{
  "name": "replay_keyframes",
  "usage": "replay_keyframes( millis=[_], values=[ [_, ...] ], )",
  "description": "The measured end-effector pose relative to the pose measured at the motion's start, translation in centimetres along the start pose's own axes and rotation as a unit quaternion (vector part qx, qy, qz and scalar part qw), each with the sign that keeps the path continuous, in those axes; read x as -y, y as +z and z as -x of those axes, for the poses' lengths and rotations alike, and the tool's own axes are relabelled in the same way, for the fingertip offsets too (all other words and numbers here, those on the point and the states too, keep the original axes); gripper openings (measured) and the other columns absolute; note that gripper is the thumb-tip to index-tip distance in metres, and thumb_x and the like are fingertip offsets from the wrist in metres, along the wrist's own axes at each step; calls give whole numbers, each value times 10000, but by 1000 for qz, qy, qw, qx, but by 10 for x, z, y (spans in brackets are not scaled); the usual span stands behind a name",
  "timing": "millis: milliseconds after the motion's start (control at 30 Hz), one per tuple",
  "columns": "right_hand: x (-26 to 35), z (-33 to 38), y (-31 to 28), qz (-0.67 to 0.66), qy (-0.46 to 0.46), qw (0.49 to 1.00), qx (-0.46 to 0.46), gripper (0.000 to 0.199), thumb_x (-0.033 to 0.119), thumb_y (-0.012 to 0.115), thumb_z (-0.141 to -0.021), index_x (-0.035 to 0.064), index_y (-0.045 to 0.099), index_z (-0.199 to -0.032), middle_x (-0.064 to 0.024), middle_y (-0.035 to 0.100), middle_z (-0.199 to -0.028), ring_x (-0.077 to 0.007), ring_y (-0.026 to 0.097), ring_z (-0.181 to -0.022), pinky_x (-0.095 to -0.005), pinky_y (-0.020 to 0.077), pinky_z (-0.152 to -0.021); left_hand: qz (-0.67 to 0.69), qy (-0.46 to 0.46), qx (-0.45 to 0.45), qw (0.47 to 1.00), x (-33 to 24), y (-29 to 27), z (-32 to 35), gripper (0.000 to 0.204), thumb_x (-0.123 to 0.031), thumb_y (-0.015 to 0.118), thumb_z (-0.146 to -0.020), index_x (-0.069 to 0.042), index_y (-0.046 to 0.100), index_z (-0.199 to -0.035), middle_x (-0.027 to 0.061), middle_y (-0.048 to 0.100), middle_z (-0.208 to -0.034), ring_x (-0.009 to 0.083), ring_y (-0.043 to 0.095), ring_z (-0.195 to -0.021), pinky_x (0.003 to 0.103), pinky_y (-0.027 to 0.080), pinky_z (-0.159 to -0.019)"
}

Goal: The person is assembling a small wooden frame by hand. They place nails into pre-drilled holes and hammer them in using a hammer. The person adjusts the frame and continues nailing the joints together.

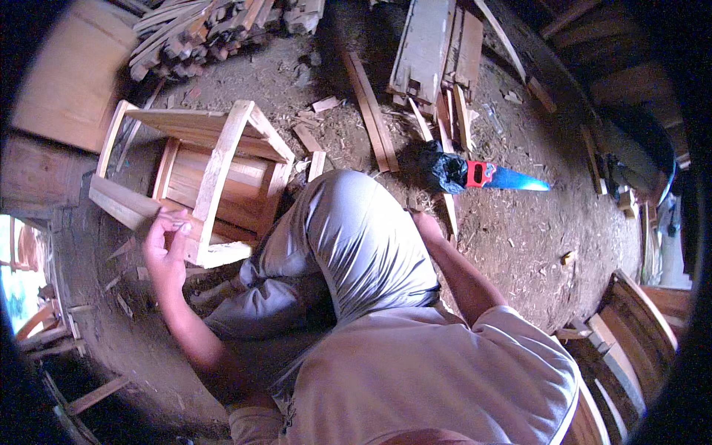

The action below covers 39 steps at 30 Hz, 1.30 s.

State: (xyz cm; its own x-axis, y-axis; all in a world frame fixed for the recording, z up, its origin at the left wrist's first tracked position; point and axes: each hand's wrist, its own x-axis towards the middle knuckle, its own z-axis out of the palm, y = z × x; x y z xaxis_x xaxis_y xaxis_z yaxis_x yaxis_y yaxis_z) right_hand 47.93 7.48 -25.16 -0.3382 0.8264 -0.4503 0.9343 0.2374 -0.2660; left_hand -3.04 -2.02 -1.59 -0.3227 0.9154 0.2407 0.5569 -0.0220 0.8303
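Note:
To my left a wooden crate [228, 159] of pale, rough slats rests tilted on the dirt floor, its open side toward me. My left hand [167, 241] is closed at its near lower corner, thumb and fingers around the end of a slat [126, 204]. Whether a small thing such as a nail is also between the fingertips is too fine to make out. Just right of my raised knee, my right hand [426, 225] is low near the floor. Its fingers are mostly hidden, and I see nothing certain in it.
A handsaw [512, 178] with a blue blade and red handle lies ahead to the right, against a black plastic bag [443, 169]. Long boards [423, 52] and a stack of sticks [200, 33] lie farther off. Curved wooden pieces [630, 334] stand at the right.

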Motion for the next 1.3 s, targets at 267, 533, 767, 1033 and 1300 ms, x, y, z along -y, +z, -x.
replay_keyframes(
  millis=[267, 533, 767, 1033, 1300],
  values=[
    [-27, -46, 68, 65, -130, 984, -98, 185, 189, 610, -865, 74, 745, -918, -153, 725, -767, -329, 722, -642, -440, 585, -569, 12, -7, 1, 1000, 0, 4, -4, 159, 34, 671, -899, -53, 558, -828, 61, 688, -907, 216, 660, -1099, 488, 270, -1222],
    [-49, -67, 65, -47, -12, 998, -34, 310, 272, 606, -902, 10, 751, -980, -235, 744, -935, -403, 741, -853, -495, 588, -722, 14, 8, -15, 1000, 0, 7, -7, 62, -1, 715, -875, -23, 657, -875, 115, 754, -1024, 174, 683, -1042, 483, 290, -1221],
    [-28, -45, -19, -549, -40, 832, 62, 542, 418, 501, -1033, 8, 521, -1386, -213, 666, -1246, -383, 646, -1118, -456, 507, -947, 73, 3, -36, 997, -4, 15, 5, 158, -8, 708, -887, -18, 560, -831, 137, 759, -1022, 200, 699, -1065, 432, 352, -1175],
    [6, -29, -142, -104, -150, 940, -289, 256, 167, 636, -989, 13, 617, -1193, -157, 737, -963, -254, 713, -852, -398, 550, -768, 61, 5, -26, 998, 1, 14, 8, 131, 95, 625, -894, 16, 524, -865, 155, 716, -1023, 233, 698, -1094, 339, 540, -920],
    [37, -51, -133, -445, -100, 864, -215, 143, 176, 665, -981, 64, 588, -1025, 7, 578, -693, -114, 511, -495, -278, 415, -450, 107, -4, -11, 994, 14, 16, 4, 110, 96, 608, -894, 15, 535, -880, 162, 719, -1064, 209, 692, -1075, 335, 539, -926]
  ],
)
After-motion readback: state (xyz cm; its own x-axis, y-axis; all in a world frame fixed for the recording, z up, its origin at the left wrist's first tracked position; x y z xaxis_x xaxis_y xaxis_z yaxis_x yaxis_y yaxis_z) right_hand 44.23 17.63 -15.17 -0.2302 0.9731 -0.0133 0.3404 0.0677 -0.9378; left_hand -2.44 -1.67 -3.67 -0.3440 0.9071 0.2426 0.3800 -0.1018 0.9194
